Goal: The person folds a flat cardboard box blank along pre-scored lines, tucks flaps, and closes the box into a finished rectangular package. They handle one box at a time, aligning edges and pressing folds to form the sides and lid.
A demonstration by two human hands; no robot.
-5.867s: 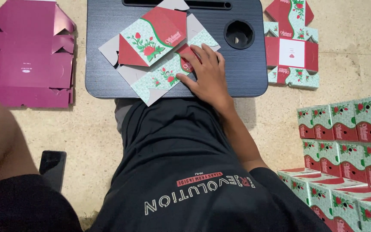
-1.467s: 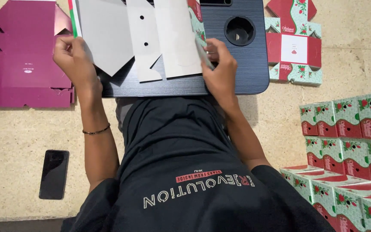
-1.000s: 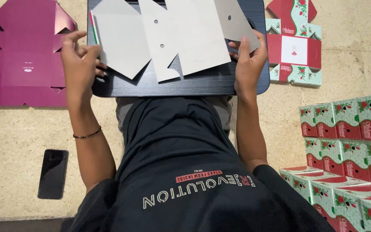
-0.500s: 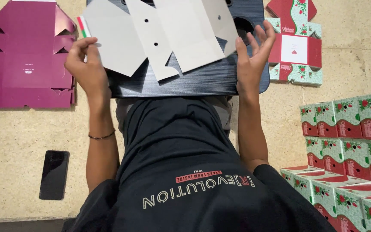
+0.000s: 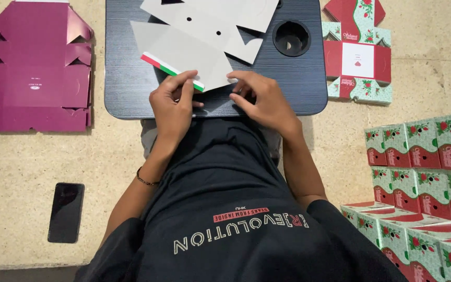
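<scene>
A flat unfolded carton blank [image 5: 204,36] lies grey side up on the dark lap tray [image 5: 126,86]. Its near flap has a red, white and green edge. My left hand [image 5: 172,102] pinches that near flap at its striped edge, thumb and fingers on it. My right hand [image 5: 259,99] presses its fingertips on the flap's near corner, right beside the left hand. Both hands sit at the tray's front edge, just above my lap.
A flat magenta carton [image 5: 32,65] lies on the floor to the left, a black phone [image 5: 66,211] below it. A printed red and green flat blank [image 5: 358,52] lies right of the tray. Several folded boxes [image 5: 424,156] are stacked at the right. The tray has a round cup hole [image 5: 291,37].
The blank was turned from printed side up to grey side up. My hands, earlier wide apart at its outer edges, have come together on the near flap at the tray's front.
</scene>
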